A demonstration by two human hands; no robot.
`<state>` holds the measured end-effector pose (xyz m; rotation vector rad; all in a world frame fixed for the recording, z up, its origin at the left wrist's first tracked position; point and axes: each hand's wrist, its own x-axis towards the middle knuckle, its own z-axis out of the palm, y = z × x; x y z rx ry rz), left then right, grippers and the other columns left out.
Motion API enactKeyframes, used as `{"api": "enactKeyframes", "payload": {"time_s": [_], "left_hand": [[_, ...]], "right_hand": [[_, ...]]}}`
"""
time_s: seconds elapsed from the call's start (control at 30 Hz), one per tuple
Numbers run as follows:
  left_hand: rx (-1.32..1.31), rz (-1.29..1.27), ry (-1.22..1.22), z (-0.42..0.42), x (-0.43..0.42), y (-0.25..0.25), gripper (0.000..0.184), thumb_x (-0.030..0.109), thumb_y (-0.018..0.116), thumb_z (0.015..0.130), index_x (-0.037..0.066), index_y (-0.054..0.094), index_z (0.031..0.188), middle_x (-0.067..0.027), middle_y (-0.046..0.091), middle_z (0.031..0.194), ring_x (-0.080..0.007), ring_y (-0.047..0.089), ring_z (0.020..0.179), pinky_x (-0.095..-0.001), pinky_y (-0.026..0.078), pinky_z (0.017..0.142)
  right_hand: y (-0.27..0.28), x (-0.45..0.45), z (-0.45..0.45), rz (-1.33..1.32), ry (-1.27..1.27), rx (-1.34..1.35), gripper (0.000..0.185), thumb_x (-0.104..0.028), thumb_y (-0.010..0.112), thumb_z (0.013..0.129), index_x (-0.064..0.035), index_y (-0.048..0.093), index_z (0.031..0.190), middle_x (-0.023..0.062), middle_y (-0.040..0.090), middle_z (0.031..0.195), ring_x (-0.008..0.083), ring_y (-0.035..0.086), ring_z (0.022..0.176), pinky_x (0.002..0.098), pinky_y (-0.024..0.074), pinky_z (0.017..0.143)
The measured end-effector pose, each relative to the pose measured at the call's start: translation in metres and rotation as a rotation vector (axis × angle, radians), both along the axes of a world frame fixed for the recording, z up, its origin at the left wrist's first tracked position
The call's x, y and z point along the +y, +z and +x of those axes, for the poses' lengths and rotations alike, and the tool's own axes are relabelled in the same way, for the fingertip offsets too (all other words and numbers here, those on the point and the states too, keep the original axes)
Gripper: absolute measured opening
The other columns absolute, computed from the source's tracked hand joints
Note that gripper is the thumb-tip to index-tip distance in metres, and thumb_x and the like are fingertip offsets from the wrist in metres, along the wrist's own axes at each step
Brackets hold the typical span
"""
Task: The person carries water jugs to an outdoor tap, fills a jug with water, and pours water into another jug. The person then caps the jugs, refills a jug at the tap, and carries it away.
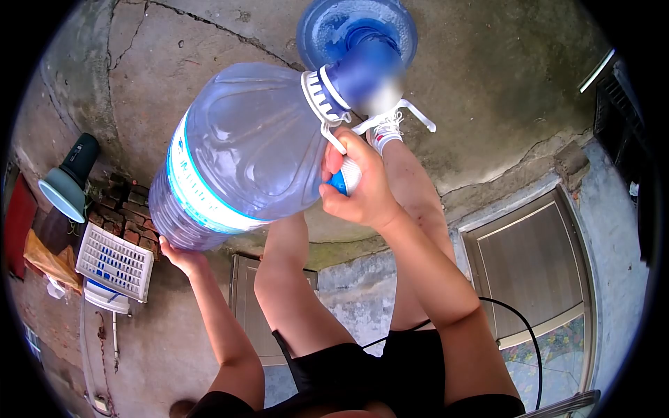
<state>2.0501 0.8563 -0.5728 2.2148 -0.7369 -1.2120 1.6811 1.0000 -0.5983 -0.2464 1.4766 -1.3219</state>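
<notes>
A large clear plastic water bottle (254, 136) with a blue and white label lies tilted across the view, its neck towards the upper right. My left hand (184, 258) supports its base from below; most of the fingers are hidden behind it. My right hand (359, 184) is closed near the bottle's shoulder, by the white carry handle (333, 137). A blue and white cap (347, 175) is held in that hand. The bottle's neck meets the blue neck of a big blue water jug (306, 35) on the ground; a blurred patch hides part of the join.
Cracked concrete ground (209, 42) surrounds the jug. My shoe (385, 131) is close to it. On the left are a white plastic basket (115, 259), bricks (125, 209) and a dark green object with a pale flared end (64, 195). A wooden door (526, 261) stands behind me.
</notes>
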Motion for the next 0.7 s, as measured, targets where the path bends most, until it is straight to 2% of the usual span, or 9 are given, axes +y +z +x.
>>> {"api": "enactKeyframes", "payload": {"time_s": [0.17, 0.7], "left_hand": [[0.079, 0.016, 0.053, 0.006, -0.0005, 0.0018, 0.071, 0.052, 0.049, 0.087, 0.004, 0.042, 0.139, -0.0132, 0.044, 0.142, -0.03, 0.04, 0.132, -0.0456, 0.031, 0.109], [0.042, -0.01, 0.048, -0.001, 0.0002, 0.0035, 0.068, 0.05, 0.046, 0.089, 0.003, 0.044, 0.137, -0.0125, 0.045, 0.141, -0.0295, 0.041, 0.131, -0.0451, 0.032, 0.108]], "right_hand": [[0.0014, 0.001, 0.0005, 0.001, -0.004, -0.015, 0.028, -0.004, 0.066, 0.057, -0.0067, 0.042, 0.072, 0.0053, 0.044, 0.073, 0.0175, 0.044, 0.065, 0.0297, 0.0362, 0.059], [-0.0008, 0.0013, 0.0014, -0.001, -0.012, -0.055, 0.028, -0.004, 0.065, 0.058, -0.0069, 0.041, 0.072, 0.0053, 0.046, 0.073, 0.0173, 0.046, 0.065, 0.0295, 0.0379, 0.06]]}}
